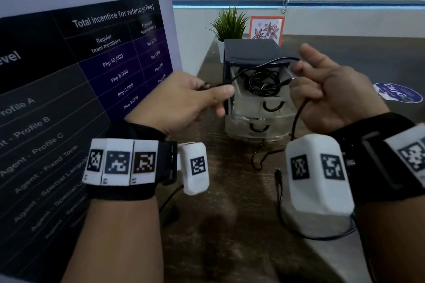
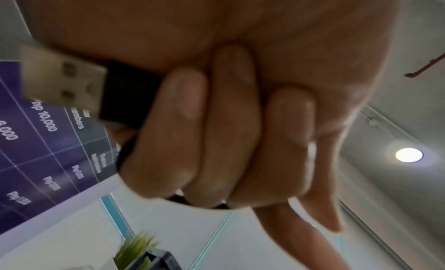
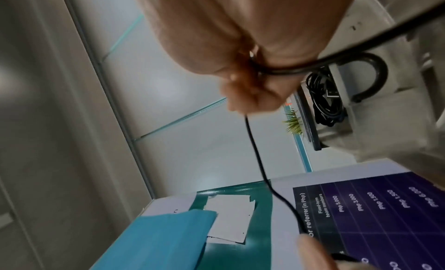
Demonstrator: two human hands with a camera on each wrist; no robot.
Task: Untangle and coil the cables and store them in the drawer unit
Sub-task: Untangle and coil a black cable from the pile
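A thin black cable [image 1: 259,64] stretches between my two hands, above the drawer unit [image 1: 250,50]. My left hand [image 1: 220,99] pinches one end between thumb and fingers. In the left wrist view its curled fingers [image 2: 183,122] wrap a black USB plug [image 2: 65,80]. My right hand [image 1: 305,89] grips the cable in curled fingers, the index finger raised. The cable [image 3: 255,150] runs out of that fist, and its slack [image 1: 259,158] drops onto the table. The unit's clear top drawer [image 1: 253,99] is pulled out and holds coiled black cables [image 1: 262,85].
A large printed poster board [image 1: 80,76] stands along the left. Behind the unit are a small potted plant [image 1: 230,25] and a framed flower picture [image 1: 266,28]. A round sticker [image 1: 397,93] lies at the right on the dark wooden table [image 1: 230,225].
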